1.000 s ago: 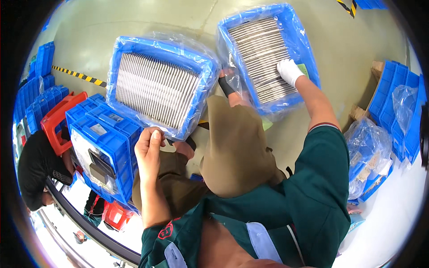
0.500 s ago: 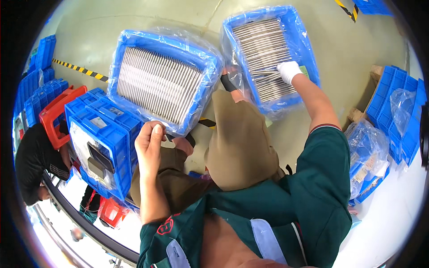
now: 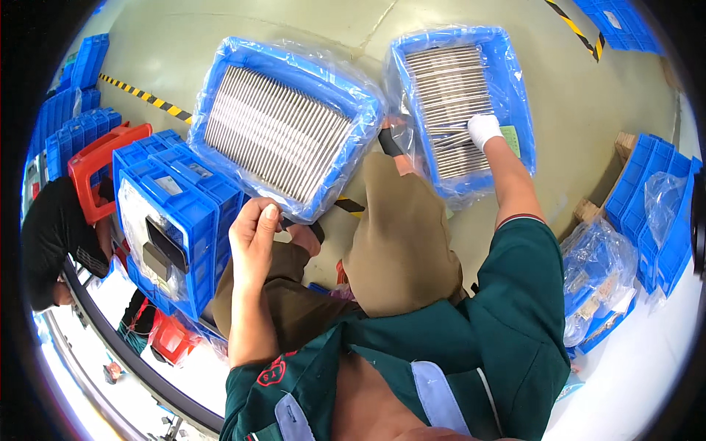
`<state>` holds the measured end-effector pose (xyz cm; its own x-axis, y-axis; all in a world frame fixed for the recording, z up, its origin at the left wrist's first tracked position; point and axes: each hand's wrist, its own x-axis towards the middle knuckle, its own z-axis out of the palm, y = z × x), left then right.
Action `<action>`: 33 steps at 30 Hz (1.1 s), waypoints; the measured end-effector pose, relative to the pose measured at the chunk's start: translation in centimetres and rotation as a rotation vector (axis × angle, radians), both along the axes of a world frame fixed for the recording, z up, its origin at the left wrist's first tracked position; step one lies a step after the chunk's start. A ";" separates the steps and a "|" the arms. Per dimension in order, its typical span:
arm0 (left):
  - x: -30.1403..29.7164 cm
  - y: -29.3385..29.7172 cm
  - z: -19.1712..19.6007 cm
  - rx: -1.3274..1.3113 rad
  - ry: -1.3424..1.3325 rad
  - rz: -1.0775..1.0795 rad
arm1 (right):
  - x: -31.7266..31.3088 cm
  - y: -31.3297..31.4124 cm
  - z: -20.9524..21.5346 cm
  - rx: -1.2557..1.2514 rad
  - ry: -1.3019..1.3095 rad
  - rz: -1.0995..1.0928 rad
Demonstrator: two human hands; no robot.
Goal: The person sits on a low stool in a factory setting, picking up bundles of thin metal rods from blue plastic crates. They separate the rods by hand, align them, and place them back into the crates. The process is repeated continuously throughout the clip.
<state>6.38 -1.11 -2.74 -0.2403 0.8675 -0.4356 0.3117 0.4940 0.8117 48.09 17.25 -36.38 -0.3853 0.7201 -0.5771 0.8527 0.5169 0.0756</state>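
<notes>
My bare left hand (image 3: 254, 234) is closed, thumb pressed against the bent forefinger, near the near corner of the left blue bin (image 3: 294, 55). Whatever it pinches is hidden. A neat row of slim silvery metal rods (image 3: 272, 132) lies in that plastic-lined bin. In the right blue bin (image 3: 517, 95) more metal rods (image 3: 450, 81) lie side by side, a few of them askew beside my right hand (image 3: 484, 131). That hand wears a white glove and reaches down onto the rods with curled fingers; its fingertips are hidden. A pale green slip (image 3: 510, 140) lies beside it.
Stacked blue crates (image 3: 180, 213) at my left carry a dark phone-like device (image 3: 167, 244). A red stool (image 3: 99, 165) and a person in black (image 3: 55, 228) are farther left. More blue crates (image 3: 647, 198) and a plastic-wrapped bin (image 3: 599, 279) stand right.
The view has shifted, so both bins appear a little farther right. My right hand stays low over the rods in the right bin, and my left hand keeps its pinch.
</notes>
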 end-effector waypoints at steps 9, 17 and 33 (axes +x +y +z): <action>0.1 0.0 0.9 0.068 0.022 0.021 | -0.1 0.1 5.2 -0.238 0.018 -0.015; 0.8 0.0 2.3 0.136 0.049 -0.008 | -1.1 -3.3 8.1 -0.192 0.007 -0.126; -0.6 -1.3 3.7 0.231 0.022 0.008 | -4.6 -1.3 12.0 -0.220 -0.474 -0.272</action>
